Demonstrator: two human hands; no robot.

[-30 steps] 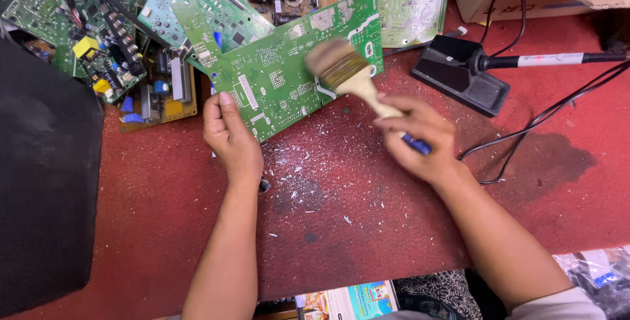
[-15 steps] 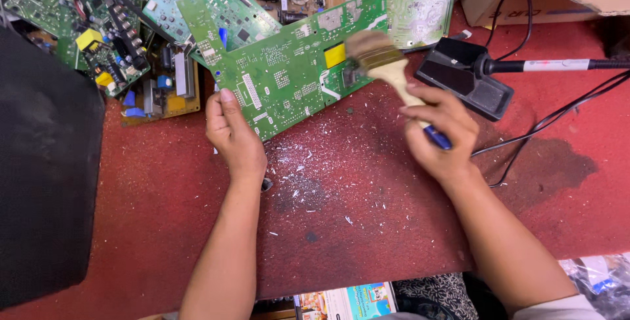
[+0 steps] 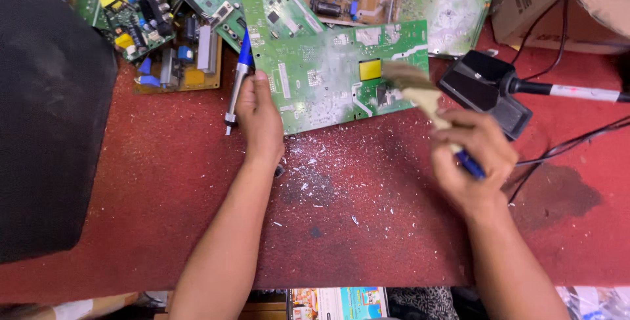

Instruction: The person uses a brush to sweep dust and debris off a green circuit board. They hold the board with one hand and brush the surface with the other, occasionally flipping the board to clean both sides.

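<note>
A worn red felt-like tabletop point(image 3: 164, 228) carries the work, dusted with pale flecks just below the flat green printed circuit board point(image 3: 328, 80), which lies face up at its middle top. The left hand point(image 3: 260, 120) rests on the board's left edge, fingers curled down against it, apparently to pin it flat so that it does not slide; a blue-and-silver pen point(image 3: 237, 80) lies just left of that edge, beside the thumb. The right hand point(image 3: 474, 162) is clamped around the blue handle of a tan-bristled paintbrush point(image 3: 420, 94), its bristles blurred over the board's right end near a yellow square patch point(image 3: 370, 69). Right of the board sits a black soldering-iron stand point(image 3: 489, 90); above the board lies a heap of other circuit boards point(image 3: 197, 5).
</note>
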